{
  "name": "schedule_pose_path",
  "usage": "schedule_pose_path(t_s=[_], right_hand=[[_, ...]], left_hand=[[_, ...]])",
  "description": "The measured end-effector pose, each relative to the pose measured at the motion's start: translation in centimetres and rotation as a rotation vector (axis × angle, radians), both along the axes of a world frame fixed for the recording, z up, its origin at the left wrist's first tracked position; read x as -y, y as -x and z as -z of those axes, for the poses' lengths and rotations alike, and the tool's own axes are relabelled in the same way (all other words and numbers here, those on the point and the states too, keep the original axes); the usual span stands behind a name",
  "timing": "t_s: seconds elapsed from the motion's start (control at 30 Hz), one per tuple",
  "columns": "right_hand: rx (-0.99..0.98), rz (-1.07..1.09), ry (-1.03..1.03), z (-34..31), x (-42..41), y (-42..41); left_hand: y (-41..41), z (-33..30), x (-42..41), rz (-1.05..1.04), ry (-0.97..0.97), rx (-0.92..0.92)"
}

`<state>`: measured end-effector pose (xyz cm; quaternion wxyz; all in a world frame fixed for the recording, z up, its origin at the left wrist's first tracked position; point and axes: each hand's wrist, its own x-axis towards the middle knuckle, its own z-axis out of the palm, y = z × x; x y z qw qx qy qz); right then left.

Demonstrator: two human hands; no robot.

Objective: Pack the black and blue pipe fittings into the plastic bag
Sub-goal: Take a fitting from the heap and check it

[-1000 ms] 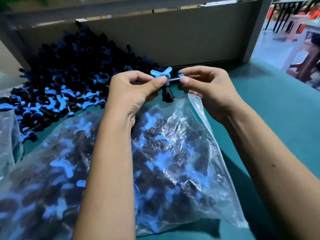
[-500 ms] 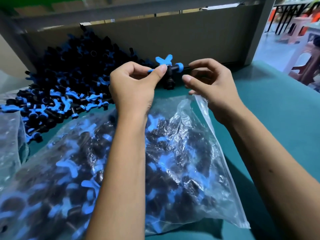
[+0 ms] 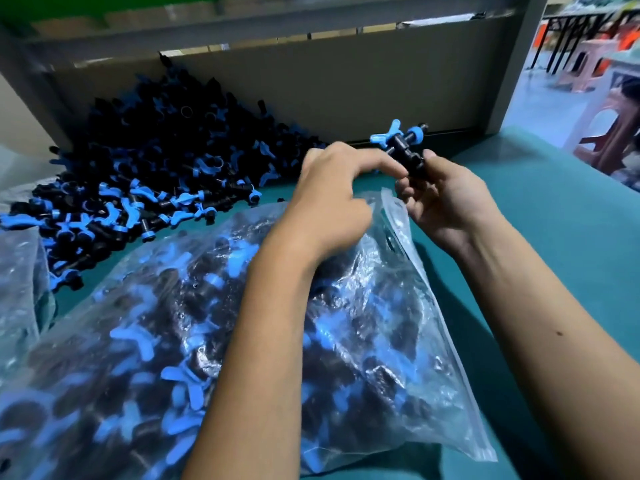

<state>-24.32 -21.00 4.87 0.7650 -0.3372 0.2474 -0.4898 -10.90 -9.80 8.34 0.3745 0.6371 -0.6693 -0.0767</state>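
The right hand (image 3: 446, 199) holds one black and blue pipe fitting (image 3: 403, 147) up above the bag's mouth, thumb and curled fingers pinching the black body w/ the blue wing handle and blue ring sticking out at the top. The left hand (image 3: 332, 199) sits just beside it – index finger stretched toward the fitting's lower end, other fingers curled down at the bag's opening; can't tell if they actually pinch the plastic edge. The plastic bag (image 3: 398, 358) lies on the teal table (image 3: 554, 237) under both forearms, clear, already well filled w/ fittings, its open mouth facing up toward the hands. A big loose pile of fittings (image 3: 145, 174) spreads over the table to the left and behind, heaped against a grey back panel (image 3: 346, 74). At the far left edge a second clear bag (image 3: 20, 289) is partly in view.
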Motion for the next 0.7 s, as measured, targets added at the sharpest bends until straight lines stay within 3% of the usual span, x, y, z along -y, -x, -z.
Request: schedule_pose_path(t_s=[0.1,0.23,0.37,0.5,0.6,0.7], right_hand=[[0.042,-0.019,-0.097,0.3,0.8,0.8],[-0.111,-0.002,-0.026,0.0,1.3,1.7],[-0.496,-0.068,0.231,-0.7,1.1,3.1],[-0.793,-0.434,0.438,-1.1,-0.1,3.3],[-0.822,-0.538,0.479,-0.9,-1.4,1.8],[-0.699,-0.575,0.448,-0.4,-3.0,-0.6]], left_hand=[[0.2,0.2,-0.4,0.123,-0.101,0.055],[-0.4,0.1,-0.8,0.06,-0.027,0.099],[-3.0,-0.2,-1.1,-0.038,0.053,-0.03],[-3.7,-0.4,-1.0,-0.091,0.202,-0.194],[-3.1,-0.6,-0.7,-0.052,0.28,-0.313],[-1.7,-0.6,-0.3,0.002,0.274,-0.343]])
